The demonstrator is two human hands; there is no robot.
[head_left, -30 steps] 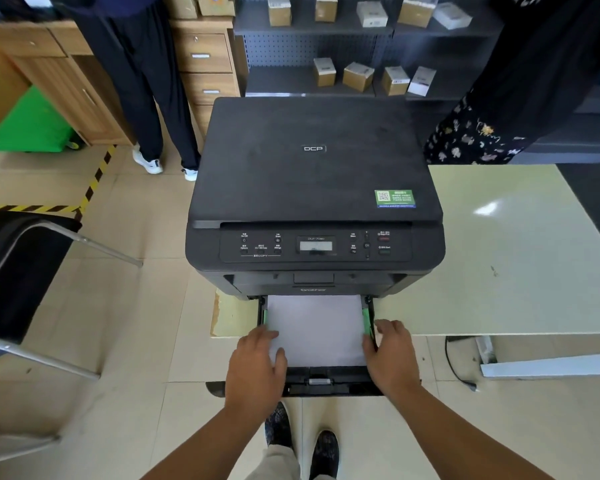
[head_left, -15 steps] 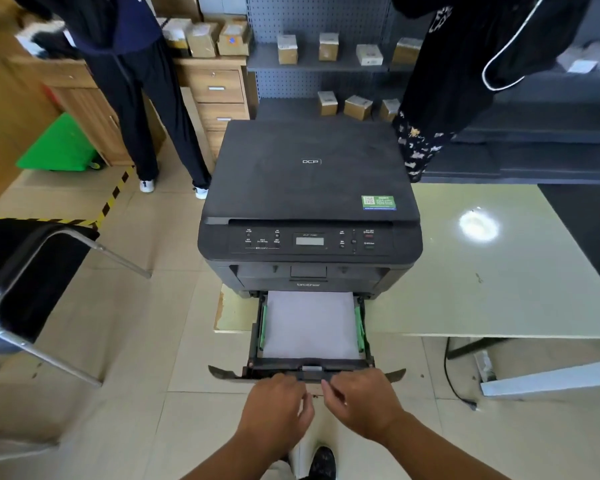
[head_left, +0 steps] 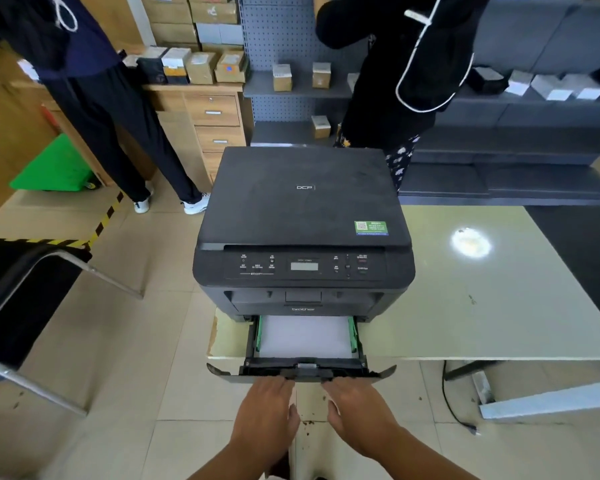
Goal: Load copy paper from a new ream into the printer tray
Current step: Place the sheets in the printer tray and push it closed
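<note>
A black printer (head_left: 303, 216) stands at the left end of a pale green table (head_left: 482, 306). Its paper tray (head_left: 302, 370) is partly pulled out past the table's front edge. A flat stack of white copy paper (head_left: 303, 336) lies in the tray between green side guides. My left hand (head_left: 267, 407) and my right hand (head_left: 359, 405) rest side by side, fingers flat, with fingertips against the tray's front panel. Neither hand holds anything. No ream wrapper is in view.
A black chair with a metal frame (head_left: 25, 306) stands at the left. Two people stand behind: one in dark trousers (head_left: 118, 133) at left, another in black (head_left: 395, 81) behind the printer. A wooden drawer cabinet (head_left: 215, 126) and grey shelves (head_left: 298, 88) hold boxes. A cable (head_left: 454, 407) trails under the table.
My hands left the paper stack's sides and came together at the tray's front panel. The tray has slid further into the printer. My head has pulled back and tilted up.
</note>
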